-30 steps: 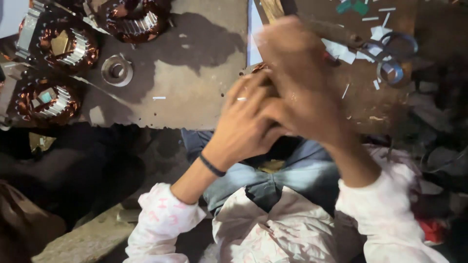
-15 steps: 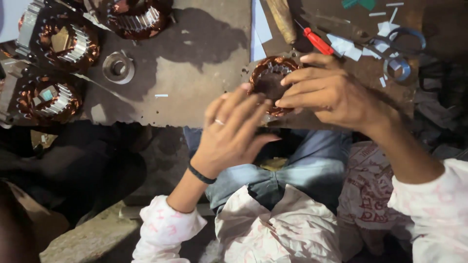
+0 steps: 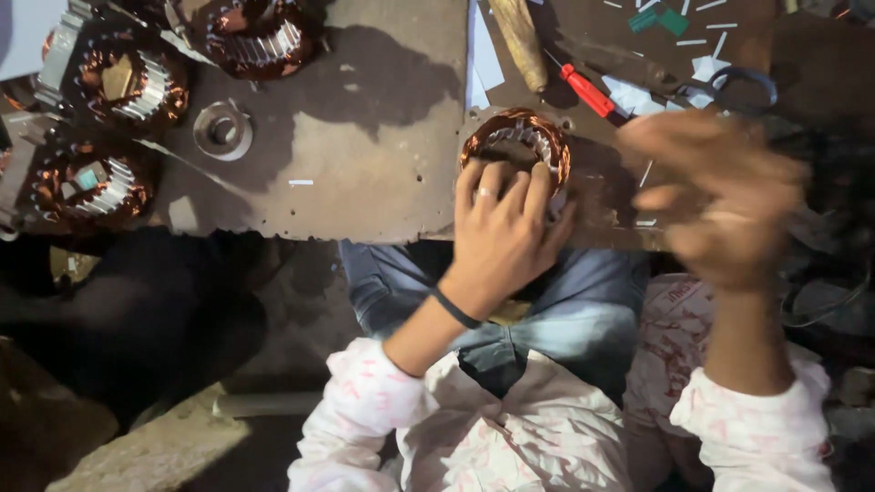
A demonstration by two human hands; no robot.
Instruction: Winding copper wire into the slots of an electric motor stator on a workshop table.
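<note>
A round motor stator with copper windings (image 3: 516, 138) lies on the near edge of a brown work board (image 3: 365, 182). My left hand (image 3: 504, 232) rests on its near side, fingers spread over the rim, a ring on one finger and a dark band at the wrist. My right hand (image 3: 725, 196) is blurred, raised to the right of the stator, fingers loosely curled, with nothing visible in it.
Three more copper-wound stators (image 3: 123, 82) (image 3: 255, 32) (image 3: 87, 182) lie at the left, with a metal bearing cap (image 3: 221, 130) beside them. A red-handled screwdriver (image 3: 588, 91), a wooden handle (image 3: 522, 36), scissors (image 3: 729, 87) and paper strips lie behind the stator.
My right hand has left the stator and swung out to the right. My left hand has moved up onto the stator's near rim.
</note>
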